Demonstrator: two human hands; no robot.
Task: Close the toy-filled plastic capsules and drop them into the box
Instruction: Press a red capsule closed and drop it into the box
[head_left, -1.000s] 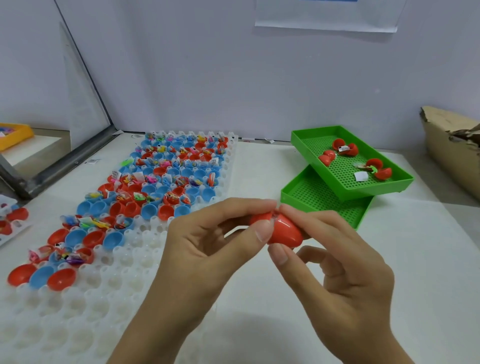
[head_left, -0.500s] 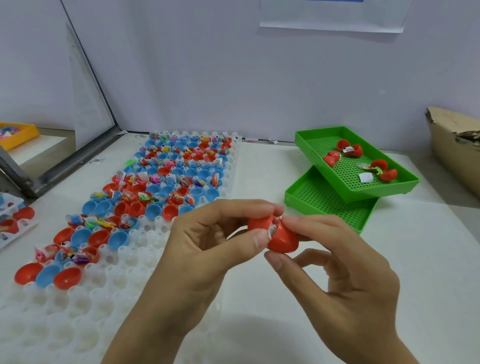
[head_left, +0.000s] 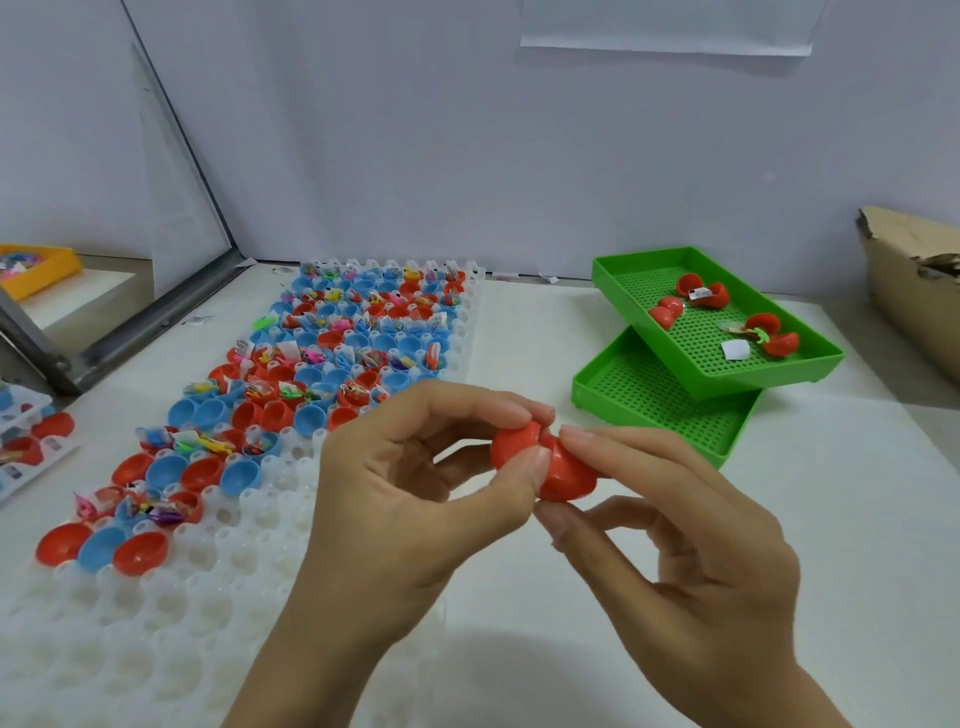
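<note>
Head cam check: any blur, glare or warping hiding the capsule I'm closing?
Head view: red capsule is sharp between left hand and right hand; lighting is soft, without glare; a faint shadow lies on the table; wide-angle bending shows at the edges.

I'm on the one head-worn wide-angle view, looking forward and down from above the near edge of the white table (head_left: 675, 649), facing the far wall (head_left: 467, 130). The left hand (head_left: 405, 509) and right hand (head_left: 691, 561) sit close under the lens in the lower middle, both on a red capsule (head_left: 563, 475). The white cell tray (head_left: 156, 613) runs from near left to the far middle, green trays (head_left: 660, 410) lie far right, and a cardboard box (head_left: 904, 312) is cut by the right edge.
</note>
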